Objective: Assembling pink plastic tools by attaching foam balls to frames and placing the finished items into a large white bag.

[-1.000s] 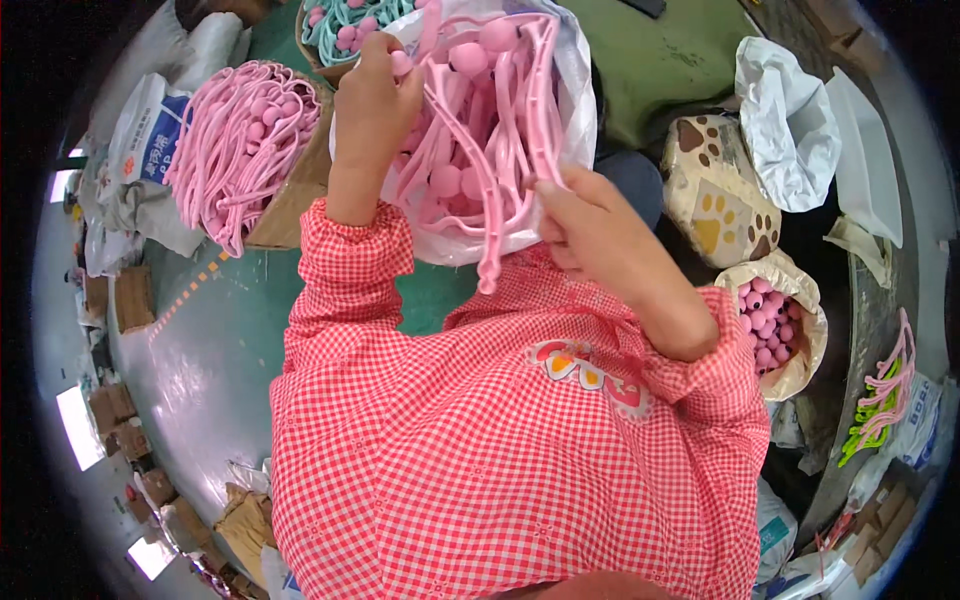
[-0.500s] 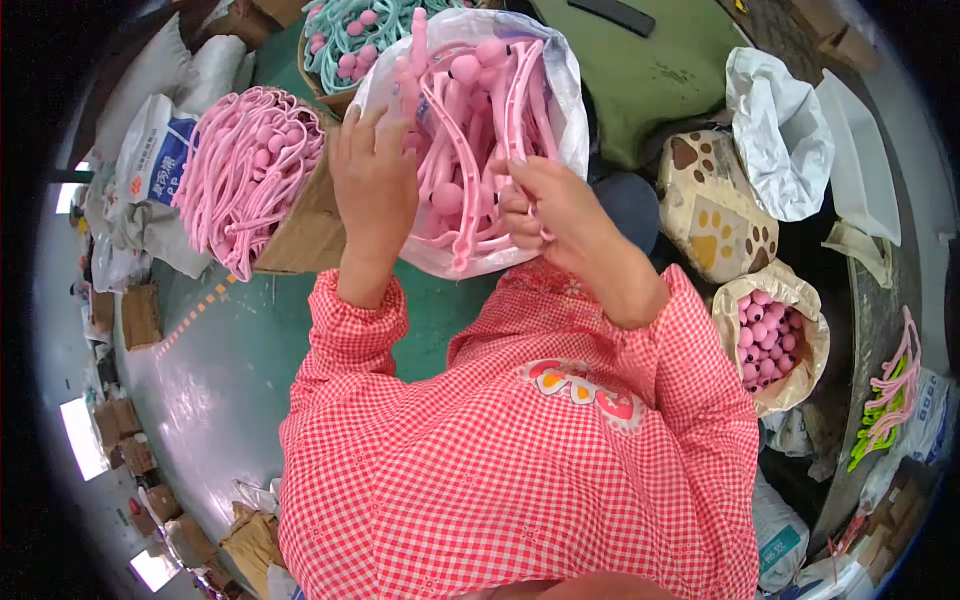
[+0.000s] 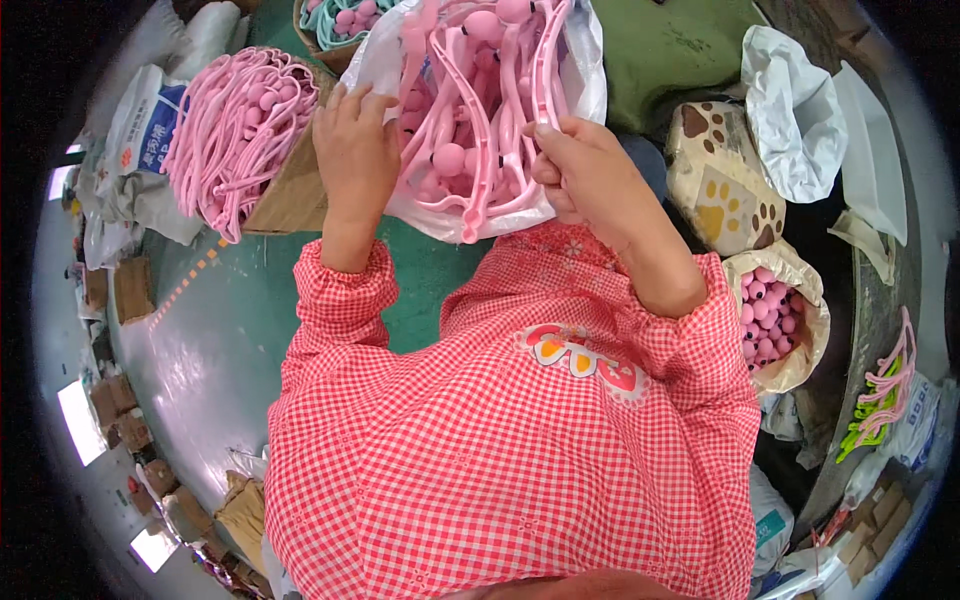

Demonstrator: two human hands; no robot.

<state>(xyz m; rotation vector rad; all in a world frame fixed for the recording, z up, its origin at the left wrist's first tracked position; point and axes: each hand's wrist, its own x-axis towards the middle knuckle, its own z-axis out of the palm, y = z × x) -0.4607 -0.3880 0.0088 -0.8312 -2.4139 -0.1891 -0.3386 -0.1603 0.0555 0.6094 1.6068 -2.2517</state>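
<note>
A white plastic bag full of pink curved plastic frames with ball ends lies in front of me. My left hand presses on the bag's left side, fingers among the pink frames. My right hand pinches one pink frame at the bag's right edge. Both sleeves are red-and-white check.
A cardboard box piled with more pink frames stands at the left. At the right are a paw-print cushion, a crumpled white bag, and a bag of pink balls. Green and pink parts lie far right. Green floor below.
The bag and both hands have shifted lower and closer in view. My right hand has moved from the lower middle of the bag to its right edge, gripping a frame.
</note>
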